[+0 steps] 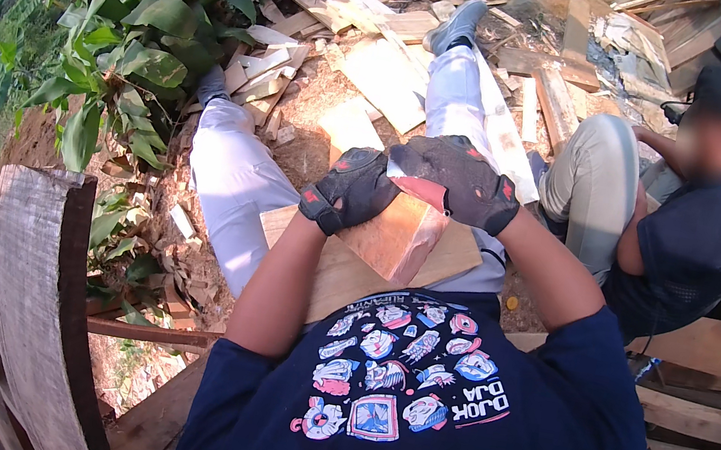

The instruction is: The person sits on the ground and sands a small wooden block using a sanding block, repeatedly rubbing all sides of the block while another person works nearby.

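Note:
Both my hands wear black gloves with red marks and meet over a wooden block [390,233] in front of my body. My left hand [353,189] is closed on the block's left side. Across the block's far end lies my right hand [461,181], its fingers curled over a reddish-brown sheet [421,191] that looks like sandpaper and presses against the wood. The fingertips of both hands are partly hidden. A flat wooden board [314,276] rests across my lap beneath the block.
Wood offcuts [383,76] and shavings cover the ground past my legs. Leafy plants [159,29] grow at the left. Upright planks [34,294] stand at the near left. Close on my right sits another person [696,243], with stacked boards [702,349] behind.

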A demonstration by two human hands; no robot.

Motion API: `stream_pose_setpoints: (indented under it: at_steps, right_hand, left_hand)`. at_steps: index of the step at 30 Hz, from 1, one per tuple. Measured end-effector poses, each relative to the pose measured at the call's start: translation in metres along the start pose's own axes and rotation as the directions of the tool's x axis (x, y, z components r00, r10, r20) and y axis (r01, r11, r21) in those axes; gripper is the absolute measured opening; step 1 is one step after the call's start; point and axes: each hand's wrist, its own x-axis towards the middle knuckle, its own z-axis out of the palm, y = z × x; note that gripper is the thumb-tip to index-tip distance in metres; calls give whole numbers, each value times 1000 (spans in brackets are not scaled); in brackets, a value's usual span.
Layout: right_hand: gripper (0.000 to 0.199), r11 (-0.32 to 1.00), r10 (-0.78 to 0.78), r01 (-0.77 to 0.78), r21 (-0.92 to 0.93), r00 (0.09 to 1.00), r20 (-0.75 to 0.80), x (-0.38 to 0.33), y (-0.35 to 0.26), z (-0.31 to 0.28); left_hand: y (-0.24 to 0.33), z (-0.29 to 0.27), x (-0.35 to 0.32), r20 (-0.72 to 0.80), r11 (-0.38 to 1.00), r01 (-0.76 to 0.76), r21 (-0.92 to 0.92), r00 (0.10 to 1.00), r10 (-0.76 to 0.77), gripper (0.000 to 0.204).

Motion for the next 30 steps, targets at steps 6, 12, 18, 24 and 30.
stream_pose_setpoints:
  at_steps: [6, 12, 18, 24, 30]
  right_hand:
    - [45, 998, -25, 27, -52, 999, 45, -17, -8, -12]
    - [54, 997, 2, -3, -79, 1000, -6, -6, -34, -21]
    - [50, 998, 35, -33, -44, 999, 38, -35, -2, -10]
    - [44, 890, 435, -411, -196, 895, 100, -90, 64, 28]
    - [58, 999, 32, -29, 17, 988, -149, -10, -17, -29]
  left_hand:
    - [-8, 5, 2, -23, 976, -196, -90, 980, 195, 16]
    - [-19, 17, 1, -152, 952, -298, -76, 947, 284, 19]
    - [-2, 3, 12, 169, 986, -168, -2, 972, 166, 20]
    - [-15, -3, 10, -121, 918, -380, -112, 922, 367, 20]
    - [-16, 1, 4, -148, 932, -359, -49, 926, 349, 17]
